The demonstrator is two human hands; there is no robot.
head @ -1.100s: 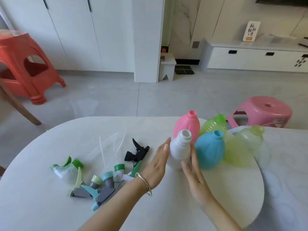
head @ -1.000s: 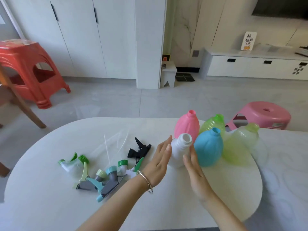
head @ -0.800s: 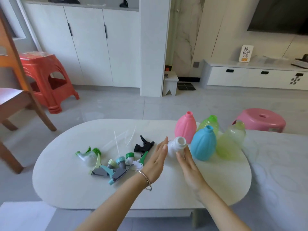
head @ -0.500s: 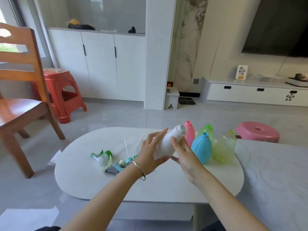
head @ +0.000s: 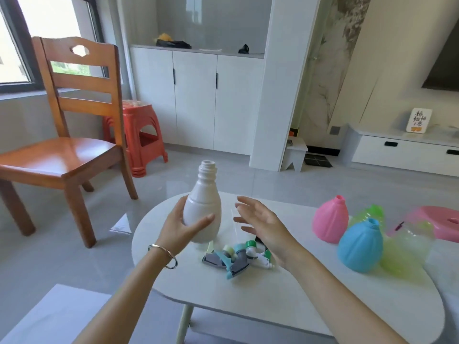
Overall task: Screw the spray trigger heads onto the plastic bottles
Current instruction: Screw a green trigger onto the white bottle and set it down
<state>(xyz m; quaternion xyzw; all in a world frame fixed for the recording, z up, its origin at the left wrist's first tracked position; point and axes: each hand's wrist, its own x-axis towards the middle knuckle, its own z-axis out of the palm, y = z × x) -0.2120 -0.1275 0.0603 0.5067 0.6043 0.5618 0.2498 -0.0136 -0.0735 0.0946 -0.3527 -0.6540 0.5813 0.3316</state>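
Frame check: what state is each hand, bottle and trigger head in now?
white bottle: held upright, neck open, no trigger head.
left hand: grips the white bottle's body.
right hand: open, beside the bottle, not touching.
pink bottle: standing on the table, uncapped.
blue bottle: standing, uncapped.
trigger heads: loose pile on the table, unattached.
green bottles: beside the blue one, pose unclear.

The white bottle (head: 202, 214), gripped upright by the left hand (head: 177, 228), blocks the pile of heads (head: 238, 256) from the left. The right hand (head: 264, 225), fingers spread, hovers over the pile's right side; an open gap lies between it and the bottle. Bare table (head: 223, 294) gives access from the near side. An open strip runs between the pile and the blue bottle (head: 360, 247). The pink bottle (head: 329, 220) and green bottles (head: 400, 254) crowd the right end.
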